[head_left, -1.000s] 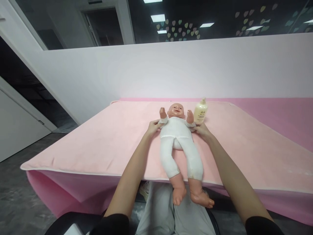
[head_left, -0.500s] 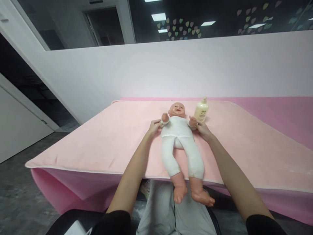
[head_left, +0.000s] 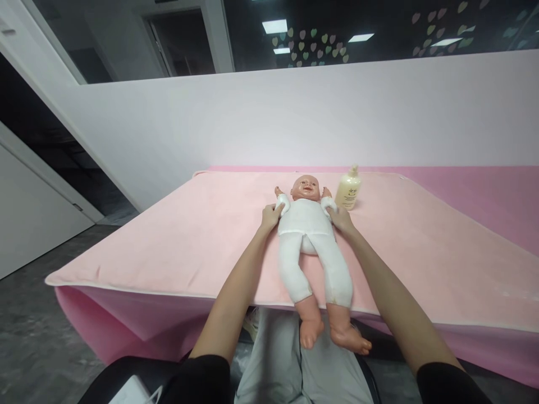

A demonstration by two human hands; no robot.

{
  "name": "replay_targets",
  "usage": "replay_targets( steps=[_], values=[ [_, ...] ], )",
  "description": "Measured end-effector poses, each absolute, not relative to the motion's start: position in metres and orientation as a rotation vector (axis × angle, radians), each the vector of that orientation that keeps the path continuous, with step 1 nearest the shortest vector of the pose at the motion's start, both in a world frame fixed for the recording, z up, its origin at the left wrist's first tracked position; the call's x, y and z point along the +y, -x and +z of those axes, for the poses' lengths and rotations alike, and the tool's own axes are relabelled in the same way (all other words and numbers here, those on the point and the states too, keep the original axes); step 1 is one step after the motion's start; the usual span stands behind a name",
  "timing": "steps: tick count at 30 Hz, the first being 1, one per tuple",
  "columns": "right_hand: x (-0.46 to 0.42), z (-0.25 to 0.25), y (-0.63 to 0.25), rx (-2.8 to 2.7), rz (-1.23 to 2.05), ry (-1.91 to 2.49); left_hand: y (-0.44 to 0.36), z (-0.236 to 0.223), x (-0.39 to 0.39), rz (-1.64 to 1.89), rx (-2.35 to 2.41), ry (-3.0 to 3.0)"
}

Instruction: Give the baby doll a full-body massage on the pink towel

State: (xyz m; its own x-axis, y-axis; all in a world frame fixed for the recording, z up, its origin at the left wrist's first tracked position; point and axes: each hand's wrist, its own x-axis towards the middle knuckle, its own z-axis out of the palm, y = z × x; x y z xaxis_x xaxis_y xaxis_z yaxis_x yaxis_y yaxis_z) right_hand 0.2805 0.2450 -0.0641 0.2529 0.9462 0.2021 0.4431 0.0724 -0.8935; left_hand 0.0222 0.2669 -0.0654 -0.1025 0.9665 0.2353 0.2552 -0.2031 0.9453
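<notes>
A baby doll (head_left: pixel 306 217) with a white cloth body lies on its back on the pink blanket (head_left: pixel 202 235), its head toward the wall and its feet hanging past the front edge. My left hand (head_left: pixel 272 216) is closed on the doll's arm at the left of the picture. On the other side, my right hand (head_left: pixel 341 219) grips the opposite arm. Both doll arms are bent upward, with the small hands beside the head. Just behind my right hand stands a pale yellow pump bottle (head_left: pixel 348 189), apart from the doll.
A white wall (head_left: pixel 269 118) rises behind the table, with dark glass above it. Pink cloth (head_left: pixel 484 196) shows beyond the blanket at the right. My legs (head_left: pixel 273 359) are under the front edge. A white device (head_left: pixel 132 391) lies at the lower left.
The doll's arms have swung up toward its head, away from me. My hands have closed in slightly toward the doll's body. The bottle stays where it was.
</notes>
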Motion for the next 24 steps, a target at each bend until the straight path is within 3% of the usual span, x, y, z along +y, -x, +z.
replay_targets(
  steps=[5, 14, 24],
  values=[
    [0.242, -0.065, -0.281, -1.338, 0.666, 1.482, -0.024, -0.067, 0.266, 1.401, 1.376, -1.504],
    [0.228, -0.061, -0.298, -1.17, 1.187, 1.159, -0.016, -0.061, 0.258, 1.247, 0.891, -1.325],
    [0.227, -0.065, -0.31, -1.232, 1.105, 1.162, -0.014, -0.052, 0.253, 1.319, 0.944, -1.179]
  ],
)
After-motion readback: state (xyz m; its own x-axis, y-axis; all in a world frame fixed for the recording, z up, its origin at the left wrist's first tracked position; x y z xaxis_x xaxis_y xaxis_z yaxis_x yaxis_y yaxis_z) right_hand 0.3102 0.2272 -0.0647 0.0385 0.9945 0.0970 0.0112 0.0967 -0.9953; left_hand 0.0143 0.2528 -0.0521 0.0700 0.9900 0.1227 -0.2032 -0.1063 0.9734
